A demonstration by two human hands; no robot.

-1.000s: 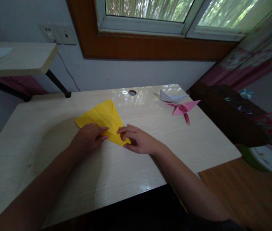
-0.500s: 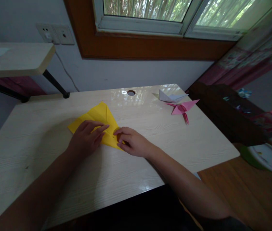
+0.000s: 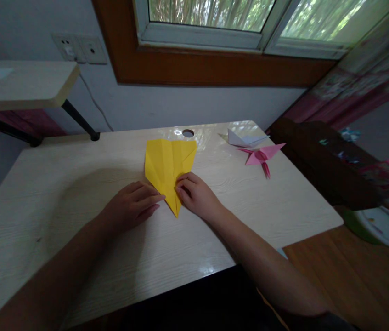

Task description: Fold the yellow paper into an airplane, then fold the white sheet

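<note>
Two hands rest on one table (image 3: 59, 184). The left hand (image 3: 130, 209) lies flat, fingers extended, fingertips at the edge of one folded yellow paper (image 3: 168, 163); the right hand (image 3: 196, 195) presses its curled fingers on the paper's near point. Beyond — one pink paper figure (image 3: 261, 156), one white paper figure (image 3: 244, 138). Since the earlier frame, the yellow paper has turned to point toward the person.
</note>
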